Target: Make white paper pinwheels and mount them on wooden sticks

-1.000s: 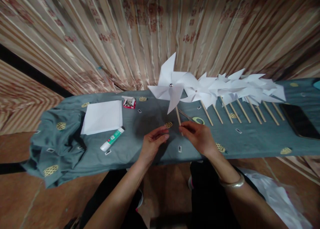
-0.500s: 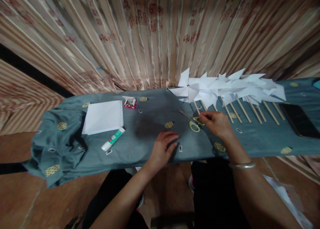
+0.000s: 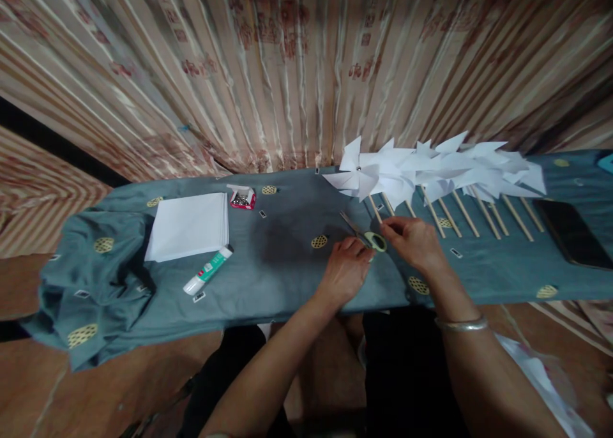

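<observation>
The nearest white paper pinwheel (image 3: 357, 170) lies at the left end of an overlapping row of pinwheels (image 3: 460, 163) on wooden sticks. My right hand (image 3: 414, 240) pinches the lower end of its stick (image 3: 375, 209) between thumb and fingers. Just left of it, my left hand (image 3: 347, 269) is at the scissors (image 3: 378, 240), palm down, its fingers curled over one of the yellow-green handle loops. That loop is hidden under the fingers, while the other loop and the blades show. The scissors lie flat on the cloth, blades pointing away to the left.
On the left lie a stack of white paper (image 3: 189, 227), a glue stick (image 3: 208, 270) and an open red box of small metal pins (image 3: 242, 197). A black phone (image 3: 572, 232) rests at the right. The patterned grey-green cloth (image 3: 282, 291) covers the narrow table, with a curtain (image 3: 287, 74) behind.
My left hand has moved right and forward, from bare cloth onto the scissors' handle. My right hand stays at the pinwheel's stick. The whole view has shifted slightly.
</observation>
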A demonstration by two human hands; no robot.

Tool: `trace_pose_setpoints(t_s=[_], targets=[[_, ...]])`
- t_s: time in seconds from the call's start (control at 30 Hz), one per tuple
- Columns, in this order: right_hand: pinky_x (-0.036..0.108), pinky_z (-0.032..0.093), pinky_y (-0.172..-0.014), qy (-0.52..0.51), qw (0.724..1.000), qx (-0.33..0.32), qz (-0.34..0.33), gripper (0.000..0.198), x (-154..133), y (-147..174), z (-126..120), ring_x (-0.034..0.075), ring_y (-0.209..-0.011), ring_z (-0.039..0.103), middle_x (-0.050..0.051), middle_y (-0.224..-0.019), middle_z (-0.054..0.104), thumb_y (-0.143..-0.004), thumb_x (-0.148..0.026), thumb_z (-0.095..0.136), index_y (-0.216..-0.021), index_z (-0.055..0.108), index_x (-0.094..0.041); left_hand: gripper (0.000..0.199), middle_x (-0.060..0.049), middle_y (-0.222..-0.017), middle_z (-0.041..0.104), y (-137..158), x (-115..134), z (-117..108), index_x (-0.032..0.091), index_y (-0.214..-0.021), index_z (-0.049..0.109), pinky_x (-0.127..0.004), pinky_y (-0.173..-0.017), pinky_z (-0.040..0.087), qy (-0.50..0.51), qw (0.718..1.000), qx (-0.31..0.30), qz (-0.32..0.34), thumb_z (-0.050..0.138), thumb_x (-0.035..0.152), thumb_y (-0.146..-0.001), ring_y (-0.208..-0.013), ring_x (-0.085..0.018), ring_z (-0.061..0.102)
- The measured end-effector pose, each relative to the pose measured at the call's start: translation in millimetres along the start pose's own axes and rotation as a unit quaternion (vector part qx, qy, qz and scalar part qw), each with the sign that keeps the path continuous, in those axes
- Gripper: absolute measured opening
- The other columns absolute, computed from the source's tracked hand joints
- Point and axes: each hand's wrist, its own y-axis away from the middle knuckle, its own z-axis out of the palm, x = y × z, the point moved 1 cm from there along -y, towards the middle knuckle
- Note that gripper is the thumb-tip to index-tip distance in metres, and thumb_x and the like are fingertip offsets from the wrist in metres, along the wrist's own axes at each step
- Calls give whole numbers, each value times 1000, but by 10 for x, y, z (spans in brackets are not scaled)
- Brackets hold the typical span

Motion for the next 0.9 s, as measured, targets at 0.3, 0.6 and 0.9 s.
trace_pose_setpoints(t_s=[0.3, 0.6, 0.9], targets=[[31, 44, -62, 44, 999, -31, -6, 27, 30, 5, 95, 25, -75, 73, 7, -82, 79, -87, -34, 53, -88, 78, -23, 24, -10, -109, 69, 521, -292, -339, 17, -112, 67, -44, -97, 45, -46, 998, 46, -11, 51, 15, -95, -116, -26, 55], [31, 44, -62, 85, 995, -47, -12, 26, 43, 21, 124, 26, -76, 73, 8, -84, 79, -88, -33, 54, -91, 78, -23, 23, -9, -106, 71, 764, -400, -405, 16, -109, 69, -44, -98, 47, -44, 997, 64, -15, 55, 11, -92, -115, -27, 57], [32, 43, -62, 145, 988, -39, -35, 27, 6, 87, 100, 26, -76, 72, 10, -86, 79, -92, -33, 53, -94, 77, -22, 19, -9, -101, 71, 853, -352, -423, 16, -105, 69, -45, -97, 47, -55, 996, 69, -6, 57, 12, -91, -114, -27, 58]])
